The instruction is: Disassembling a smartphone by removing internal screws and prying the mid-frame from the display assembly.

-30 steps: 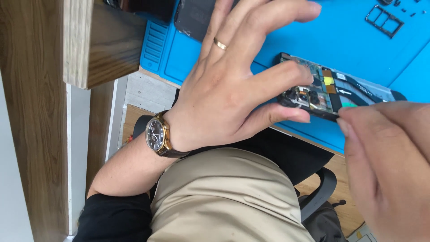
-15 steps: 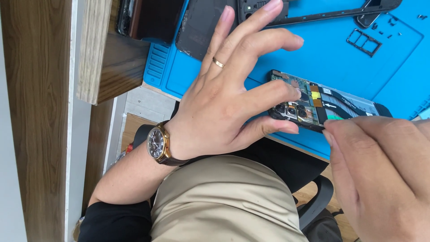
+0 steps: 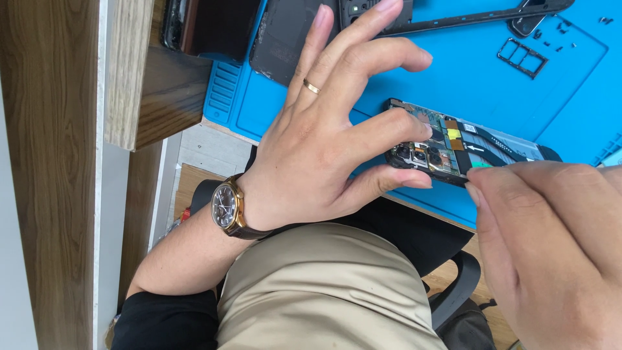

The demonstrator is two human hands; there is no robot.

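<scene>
The opened phone (image 3: 463,148), its circuitry exposed, lies on the blue mat (image 3: 453,71) near the edge. The left hand (image 3: 324,149) pinches its camera end between thumb and forefinger, other fingers splayed. The right hand (image 3: 551,246) presses closed fingertips (image 3: 476,188) against its lower edge.

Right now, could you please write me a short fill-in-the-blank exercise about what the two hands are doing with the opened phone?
1. The left hand steadies the opened phone on a mat coloured ____.
2. The wrist of that hand bears a ____.
3. Its finger bears a gold ____.
4. The right hand meets the phone at the edge ____ to the person.

Missing words: blue; watch; ring; nearest
</scene>
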